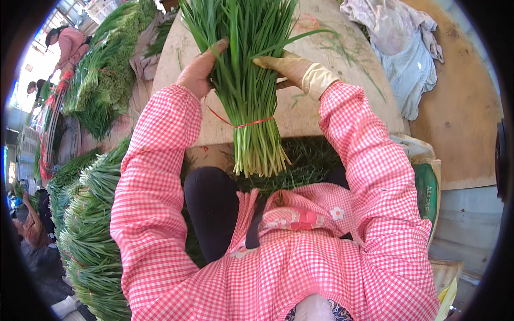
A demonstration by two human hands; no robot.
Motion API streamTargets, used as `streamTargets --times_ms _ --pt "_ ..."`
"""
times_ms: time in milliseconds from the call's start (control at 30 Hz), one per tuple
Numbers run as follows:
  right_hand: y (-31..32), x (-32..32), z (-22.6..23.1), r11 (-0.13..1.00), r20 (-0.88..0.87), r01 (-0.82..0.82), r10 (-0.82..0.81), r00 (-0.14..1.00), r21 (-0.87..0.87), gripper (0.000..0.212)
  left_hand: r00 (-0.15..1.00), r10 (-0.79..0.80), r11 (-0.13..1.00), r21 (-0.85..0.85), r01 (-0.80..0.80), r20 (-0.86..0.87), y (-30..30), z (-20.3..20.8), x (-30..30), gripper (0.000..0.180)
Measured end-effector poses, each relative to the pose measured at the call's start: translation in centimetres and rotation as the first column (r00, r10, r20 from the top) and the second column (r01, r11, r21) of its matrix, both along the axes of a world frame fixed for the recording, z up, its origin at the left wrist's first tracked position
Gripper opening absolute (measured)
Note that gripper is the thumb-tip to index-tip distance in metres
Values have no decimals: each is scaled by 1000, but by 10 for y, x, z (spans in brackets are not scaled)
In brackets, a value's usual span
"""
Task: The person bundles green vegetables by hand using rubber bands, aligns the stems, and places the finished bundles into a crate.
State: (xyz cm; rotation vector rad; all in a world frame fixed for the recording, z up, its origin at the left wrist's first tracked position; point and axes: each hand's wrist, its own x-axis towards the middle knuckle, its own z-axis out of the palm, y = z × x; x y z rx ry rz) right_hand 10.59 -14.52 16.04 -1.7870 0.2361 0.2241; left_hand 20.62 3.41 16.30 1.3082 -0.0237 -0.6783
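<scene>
A thick bundle of long green garlic chives point(249, 91) lies over the near edge of a wooden board, its pale cut ends pointing toward me. A thin red tie point(254, 123) circles it near those ends, with one loose tail sticking out to the left. My bare left hand point(201, 69) is closed around the bundle's left side, thumb on top. From the right, my right hand point(289, 69), in a tan glove, grips the other side with its thumb across the leaves. Fingers beneath the bundle are partly hidden.
Tall stacks of tied green bundles point(91, 230) stand at my left, with another heap point(107, 59) farther back. Loose leaves lie on the board point(342, 91) and below its edge. Crumpled cloths point(401, 53) rest at the right. Other people point(69, 45) are at the far left.
</scene>
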Motion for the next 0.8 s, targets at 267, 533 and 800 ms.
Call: streamTargets --times_ms 267,533,800 --pt "-14 -105 -135 985 -113 -166 161 980 -37 76 729 353 881 53 -470 586 102 -79 -71 38" --pt "17 -124 -169 744 -275 83 139 951 663 82 655 -15 957 200 -209 756 46 -107 -151 28" --pt "62 -124 -154 682 -7 35 -45 999 730 53 510 -102 960 219 -176 854 25 -122 -171 30"
